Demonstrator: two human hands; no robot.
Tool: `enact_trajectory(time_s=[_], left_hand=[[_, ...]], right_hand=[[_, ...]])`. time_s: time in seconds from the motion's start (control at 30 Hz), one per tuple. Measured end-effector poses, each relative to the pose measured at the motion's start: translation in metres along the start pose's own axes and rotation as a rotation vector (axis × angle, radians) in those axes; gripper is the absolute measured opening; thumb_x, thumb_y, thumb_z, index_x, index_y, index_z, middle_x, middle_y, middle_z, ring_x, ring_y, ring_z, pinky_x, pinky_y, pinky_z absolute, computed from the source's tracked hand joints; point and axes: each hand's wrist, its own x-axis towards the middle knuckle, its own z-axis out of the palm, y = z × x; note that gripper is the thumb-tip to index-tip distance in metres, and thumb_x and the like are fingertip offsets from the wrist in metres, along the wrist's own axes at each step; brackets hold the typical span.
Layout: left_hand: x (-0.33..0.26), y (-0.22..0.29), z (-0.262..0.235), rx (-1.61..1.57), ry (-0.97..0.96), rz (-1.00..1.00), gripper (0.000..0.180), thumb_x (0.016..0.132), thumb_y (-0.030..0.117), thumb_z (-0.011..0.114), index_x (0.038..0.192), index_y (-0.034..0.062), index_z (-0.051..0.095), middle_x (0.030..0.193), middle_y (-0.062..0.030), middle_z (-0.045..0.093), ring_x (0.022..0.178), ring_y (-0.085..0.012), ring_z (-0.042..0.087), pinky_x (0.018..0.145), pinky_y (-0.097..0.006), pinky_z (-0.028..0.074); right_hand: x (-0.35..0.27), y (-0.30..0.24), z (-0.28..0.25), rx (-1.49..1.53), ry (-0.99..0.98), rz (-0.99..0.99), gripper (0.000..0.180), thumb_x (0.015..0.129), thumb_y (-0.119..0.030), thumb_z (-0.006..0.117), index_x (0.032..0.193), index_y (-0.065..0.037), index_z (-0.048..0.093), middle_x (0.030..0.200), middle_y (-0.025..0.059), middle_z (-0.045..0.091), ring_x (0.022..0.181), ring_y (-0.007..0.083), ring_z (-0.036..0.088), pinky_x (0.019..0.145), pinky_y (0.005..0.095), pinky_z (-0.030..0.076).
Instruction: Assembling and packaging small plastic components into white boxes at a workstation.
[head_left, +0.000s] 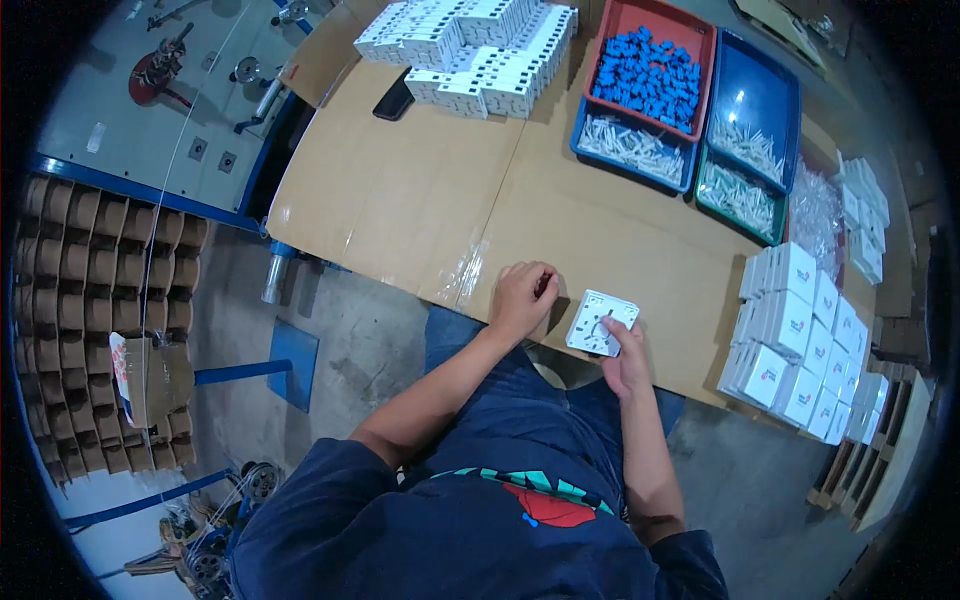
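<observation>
My right hand (627,364) grips a white square plastic plate (590,330) at the table's near edge, its thumb pressed on the upper face. Small dark slots and a round marking in the middle show on that face. Left of the plate, my left hand (522,300) rests on the cardboard-covered table (420,190) with its fingers curled inward. Whatever those fingers may hold is hidden. A gap separates this hand from the plate.
Far right, a red tray (652,12) holds small blue parts, beside blue and green trays (706,205) of white pieces. White square plates are stacked at the back (480,90) and right (785,320). A black phone (394,98) lies near the back stack. Machinery (160,75) stands left.
</observation>
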Motion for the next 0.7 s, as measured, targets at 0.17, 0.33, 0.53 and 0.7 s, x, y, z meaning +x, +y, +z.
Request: enact_trajectory(time_s=[0.17, 0.33, 0.53, 0.7], left_hand=[[-0.002, -0.002, 0.001, -0.063, 0.049, -0.013, 0.014, 0.092, 0.022, 0.071, 0.09, 0.0083, 0.07, 0.08, -0.0079, 0.068, 0.075, -0.0262, 0.064, 0.076, -0.039, 0.046], [-0.008, -0.007, 0.007, -0.27, 0.129, -0.189, 0.012, 0.093, 0.018, 0.069, 0.091, 0.0065, 0.07, 0.078, -0.0085, 0.069, 0.072, -0.0259, 0.063, 0.07, -0.038, 0.049], [-0.006, -0.008, 0.008, -0.155, 0.112, -0.054, 0.009, 0.094, 0.012, 0.068, 0.093, 0.0034, 0.07, 0.076, -0.0096, 0.068, 0.068, -0.0208, 0.063, 0.065, -0.034, 0.051], [-0.007, -0.009, 0.01, -0.171, 0.092, -0.1, 0.009, 0.092, 0.017, 0.07, 0.091, 0.0071, 0.07, 0.078, -0.0088, 0.069, 0.073, -0.0274, 0.063, 0.071, -0.039, 0.049]], right_hand=[[-0.006, -0.014, 0.028, -0.184, -0.081, -0.051, 0.045, 0.085, 0.006, 0.07, 0.127, -0.004, 0.057, 0.117, 0.0078, 0.068, 0.107, 0.0192, 0.068, 0.094, 0.036, 0.056], [-0.002, -0.008, 0.017, -0.161, -0.075, -0.075, 0.041, 0.088, 0.0, 0.069, 0.126, -0.005, 0.056, 0.113, 0.0074, 0.067, 0.104, 0.0192, 0.068, 0.092, 0.0353, 0.057], [-0.004, -0.018, 0.019, 0.019, -0.061, -0.011, 0.04, 0.093, 0.001, 0.063, 0.132, -0.007, 0.055, 0.117, 0.0084, 0.067, 0.105, 0.02, 0.069, 0.09, 0.0343, 0.058], [0.001, -0.013, 0.023, -0.197, -0.038, -0.139, 0.042, 0.091, -0.001, 0.066, 0.131, -0.006, 0.055, 0.114, 0.0077, 0.067, 0.105, 0.0187, 0.068, 0.089, 0.0333, 0.058]])
